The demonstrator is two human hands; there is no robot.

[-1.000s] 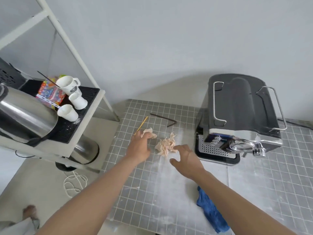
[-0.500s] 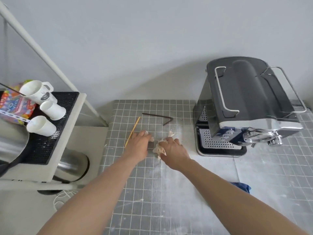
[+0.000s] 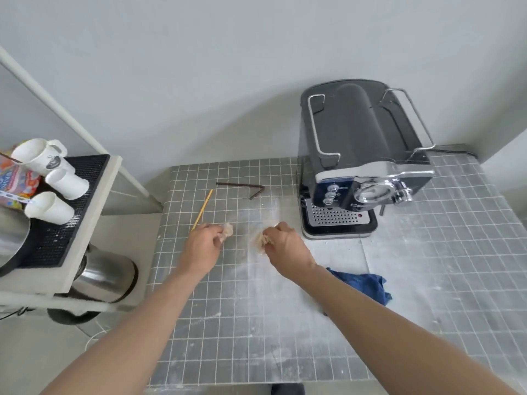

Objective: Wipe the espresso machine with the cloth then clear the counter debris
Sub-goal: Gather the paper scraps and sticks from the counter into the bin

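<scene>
A dark espresso machine (image 3: 359,155) with chrome rails stands at the back right of the grey tiled counter (image 3: 285,323). A crumpled blue cloth (image 3: 362,283) lies on the counter just right of my right forearm. My left hand (image 3: 201,248) grips a small crumpled beige paper scrap (image 3: 227,230). Close beside it, my right hand (image 3: 285,246) grips a larger crumpled beige paper wad (image 3: 261,240). A yellow stick (image 3: 203,209) and a bent brown stick (image 3: 245,188) lie behind my hands.
A shelf unit to the left holds a black mat (image 3: 68,212) with three white cups (image 3: 61,182), a colourful packet (image 3: 15,181) and a steel vessel (image 3: 11,238). A steel canister (image 3: 105,276) sits below it. White dust streaks the counter.
Both hands have closed round the paper scraps and drawn apart slightly, each holding one piece. The view has shifted, bringing the blue cloth back into sight.
</scene>
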